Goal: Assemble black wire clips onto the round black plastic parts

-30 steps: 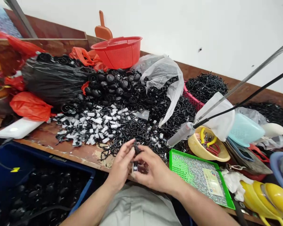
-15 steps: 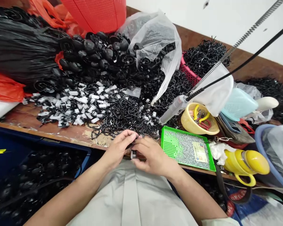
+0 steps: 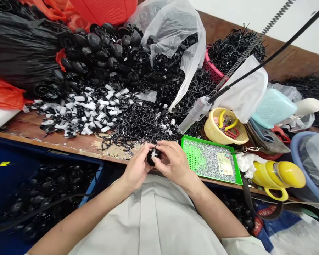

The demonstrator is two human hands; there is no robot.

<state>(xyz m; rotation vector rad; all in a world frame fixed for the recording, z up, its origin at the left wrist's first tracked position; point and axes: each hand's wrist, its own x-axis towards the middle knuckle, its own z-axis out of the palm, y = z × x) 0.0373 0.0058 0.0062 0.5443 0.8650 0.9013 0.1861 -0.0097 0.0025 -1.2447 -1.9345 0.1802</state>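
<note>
In the head view, the left hand and right hand meet over the bench's near edge, with a round black part between them. The left fingers are curled nearly closed on its side; the right thumb and fingers are bent in a narrow pinch. The step looks like close fitting or handling — the exact contact is hidden. The next move seems to call for a steady hold and small finger shifts. From the part, white pieces lie at ten o'clock, the green tray at three.
</note>
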